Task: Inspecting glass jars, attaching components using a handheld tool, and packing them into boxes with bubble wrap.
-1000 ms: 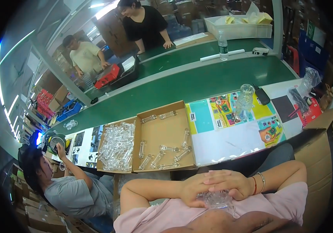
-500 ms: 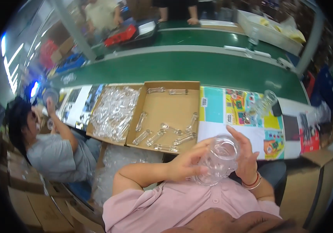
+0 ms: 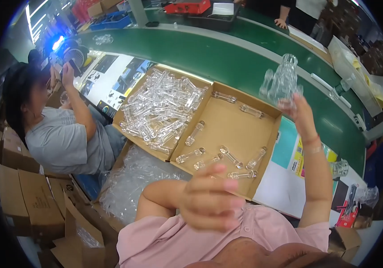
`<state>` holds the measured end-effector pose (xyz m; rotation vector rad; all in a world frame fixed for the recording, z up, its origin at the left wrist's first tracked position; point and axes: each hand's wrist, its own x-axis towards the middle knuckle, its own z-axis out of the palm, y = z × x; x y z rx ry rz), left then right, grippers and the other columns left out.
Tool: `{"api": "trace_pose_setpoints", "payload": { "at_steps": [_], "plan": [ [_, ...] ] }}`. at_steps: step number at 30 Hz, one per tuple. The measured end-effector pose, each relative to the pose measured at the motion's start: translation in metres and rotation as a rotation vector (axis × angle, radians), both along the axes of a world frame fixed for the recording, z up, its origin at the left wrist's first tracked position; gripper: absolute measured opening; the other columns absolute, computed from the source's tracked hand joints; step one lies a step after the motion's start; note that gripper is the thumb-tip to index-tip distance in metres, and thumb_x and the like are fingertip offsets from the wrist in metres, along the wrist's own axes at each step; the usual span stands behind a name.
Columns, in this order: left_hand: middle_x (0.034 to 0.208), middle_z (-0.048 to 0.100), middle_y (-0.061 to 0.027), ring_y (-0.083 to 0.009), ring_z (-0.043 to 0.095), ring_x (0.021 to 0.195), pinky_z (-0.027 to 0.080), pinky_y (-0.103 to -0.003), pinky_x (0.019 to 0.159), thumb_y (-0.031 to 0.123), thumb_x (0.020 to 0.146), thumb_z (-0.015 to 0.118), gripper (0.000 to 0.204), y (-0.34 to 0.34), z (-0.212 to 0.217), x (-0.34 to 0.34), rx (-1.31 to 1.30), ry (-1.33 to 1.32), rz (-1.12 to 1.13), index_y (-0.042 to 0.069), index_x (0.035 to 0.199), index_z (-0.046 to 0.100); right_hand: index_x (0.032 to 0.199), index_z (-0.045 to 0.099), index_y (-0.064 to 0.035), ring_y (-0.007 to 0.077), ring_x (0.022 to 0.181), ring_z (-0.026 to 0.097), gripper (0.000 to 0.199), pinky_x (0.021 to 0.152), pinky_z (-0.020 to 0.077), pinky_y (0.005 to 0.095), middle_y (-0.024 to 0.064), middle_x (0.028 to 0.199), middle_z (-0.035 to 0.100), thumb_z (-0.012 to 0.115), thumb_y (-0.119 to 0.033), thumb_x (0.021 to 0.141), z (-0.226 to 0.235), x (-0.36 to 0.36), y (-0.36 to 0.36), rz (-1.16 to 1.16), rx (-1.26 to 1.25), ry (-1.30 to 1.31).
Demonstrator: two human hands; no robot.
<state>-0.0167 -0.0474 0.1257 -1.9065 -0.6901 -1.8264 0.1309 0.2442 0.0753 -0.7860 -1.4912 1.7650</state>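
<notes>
Right hand [image 3: 302, 114] touches a glass [image 3: 285, 77], upper right, finger grip unclear; left hand [image 3: 207, 198], lower centre, has fingers apart.

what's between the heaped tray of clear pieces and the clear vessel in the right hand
In the head view, a second cardboard tray with scattered clear dumbbell-shaped pieces, then green tabletop nearer the clear vessel.

The head view comes from the left fisheye camera of a head-worn, side-by-side pair. It faces down and forward, upright and unmirrored. The pink shirt [image 3: 164, 241] and left hand [image 3: 211, 198] lie close below the lens; the cardboard tray [image 3: 236, 127] and green bench top [image 3: 191, 49] lie farther out.
</notes>
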Motion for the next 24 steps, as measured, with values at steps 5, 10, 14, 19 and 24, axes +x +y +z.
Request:
{"api": "trace_pose_setpoints", "payload": {
  "at_steps": [5,10,14,19,24],
  "plan": [
    [0.104,0.057,-0.0137,-0.0304,0.055,0.098,0.042,-0.047,0.089,0.011,0.077,0.056,0.026,-0.002,0.041,-0.011,-0.094,0.154,0.078,0.006,0.102,0.051,0.111,0.047,-0.0032,0.0212,0.082,0.062,0.040,0.075,0.0474,0.0333,0.0112,0.097,0.061,0.043,-0.038,0.091,-0.043,-0.068,0.091,0.044,-0.085,-0.250],
    [0.099,0.058,-0.0055,-0.0264,0.057,0.087,0.046,-0.036,0.079,0.017,0.073,0.060,0.032,0.044,0.031,-0.034,-0.551,0.506,0.257,0.012,0.104,0.057,0.119,0.041,-0.0007,0.0302,0.090,0.059,0.045,0.079,0.0459,0.0368,0.0188,0.106,0.056,0.049,-0.032,0.088,-0.095,-0.047,0.119,-0.212,0.718,-0.861],
    [0.100,0.059,-0.0108,-0.0287,0.055,0.092,0.044,-0.039,0.079,0.012,0.071,0.062,0.030,0.086,-0.036,-0.139,-0.944,0.284,0.525,0.006,0.100,0.058,0.128,0.033,-0.0027,0.0281,0.114,0.046,0.047,0.089,0.0414,0.0345,0.0186,0.126,0.042,0.050,-0.020,0.088,-0.071,-0.028,0.052,-0.160,0.742,-0.746],
    [0.094,0.059,-0.0167,-0.0329,0.056,0.091,0.044,-0.041,0.080,0.027,0.078,0.059,0.030,0.110,-0.081,-0.272,-1.132,0.305,1.309,0.000,0.090,0.061,0.126,0.037,-0.0024,0.0256,0.113,0.045,0.043,0.096,0.0363,0.0358,0.0153,0.129,0.039,0.051,-0.008,0.085,-0.026,0.044,-0.045,-0.088,0.732,-0.557],
    [0.104,0.059,-0.0195,-0.0356,0.055,0.098,0.043,-0.043,0.086,0.031,0.075,0.062,0.036,0.121,-0.113,-0.313,-1.450,0.288,1.219,0.002,0.095,0.064,0.115,0.045,-0.0025,0.0339,0.117,0.040,0.041,0.098,0.0322,0.0401,0.0188,0.125,0.041,0.059,-0.005,0.077,-0.002,0.087,-0.124,0.024,0.987,-0.709]
  ]
}}
